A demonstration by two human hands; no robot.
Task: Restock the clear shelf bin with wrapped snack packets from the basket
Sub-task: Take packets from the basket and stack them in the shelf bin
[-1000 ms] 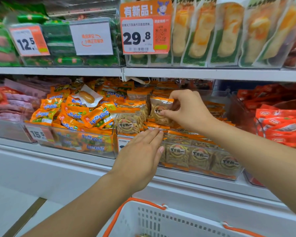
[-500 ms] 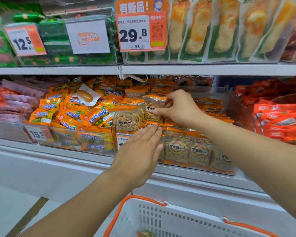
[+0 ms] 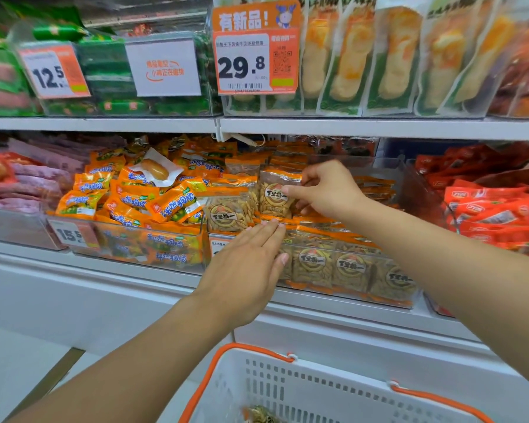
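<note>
Barely shifted from a second ago: right hand (image 3: 327,190) still up in the bin, pinching the same clear orange-trimmed snack packet with the round brown logo (image 3: 277,195) by its right edge, standing it upright behind the front rows. Left hand (image 3: 248,270) still flat, fingers straight and together, pressed against the front of the clear plastic shelf bin (image 3: 388,300), fingertips touching the tops of the packets stacked there. Looks about half full, that bin, more of the same packets lined along its front wall and one leaning at the left end. Sits on the white lower shelf (image 3: 135,270), just right of a clear bin of orange-and-blue wrapped snacks (image 3: 153,209). White plastic basket with orange handles (image 3: 318,389) down at the bottom edge, one packet (image 3: 261,416) peeking out inside. Orange price tag reading 29.8 (image 3: 255,61) hanging on the shelf above.
</note>
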